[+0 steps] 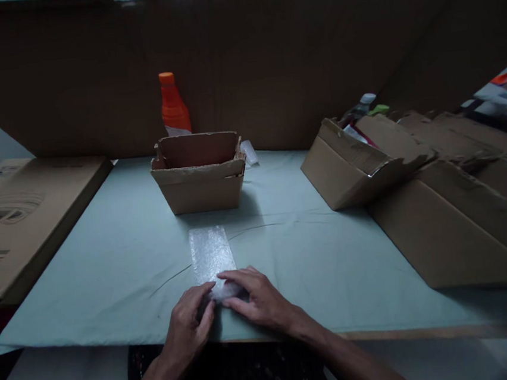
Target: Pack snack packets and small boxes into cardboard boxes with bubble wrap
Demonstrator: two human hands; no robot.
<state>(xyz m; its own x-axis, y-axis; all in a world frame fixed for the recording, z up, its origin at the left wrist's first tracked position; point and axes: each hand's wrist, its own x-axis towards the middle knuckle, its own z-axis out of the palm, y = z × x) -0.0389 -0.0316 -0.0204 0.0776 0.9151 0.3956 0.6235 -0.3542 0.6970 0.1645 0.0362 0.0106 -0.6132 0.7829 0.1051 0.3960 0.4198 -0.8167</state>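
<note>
Gripping bubble wrap (211, 255)
Left hand (189, 324) and right hand (259, 300) pinch its 6 o'clock end, fingers curled; keep edges square.

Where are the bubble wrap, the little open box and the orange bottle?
bubble wrap (210, 253): head view, middle of the flat strip.
little open box (202, 195): head view, front wall.
orange bottle (174, 108): head view, its orange shoulder.

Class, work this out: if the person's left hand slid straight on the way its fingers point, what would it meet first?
Probably the clear bubble-wrap strip, whose near end the left hand now touches; the right hand lies close alongside, though depth is unclear.
</note>
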